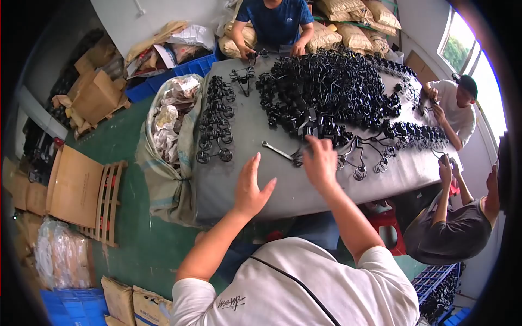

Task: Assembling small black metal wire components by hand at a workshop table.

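My left hand (252,187) is held above the near part of the grey table, fingers and thumb apart, with nothing in it. Farther right, my right hand (322,164) reaches to the near edge of a large pile of black wire-and-plastic parts (326,87). Its fingers look apart though slightly blurred, and I cannot tell whether they touch the parts. Between my hands lies a silver wrench (278,151), its right end beside a small black piece. Several black parts with wire loops (359,171) spread from the pile to the right of my right hand.
A row of black parts (216,119) lines the table's left side, beside a sack of crumpled wrapping (168,119). One person (274,24) stands across the table; two others (454,106) work at the right. A red stool (386,223) stands below the near edge.
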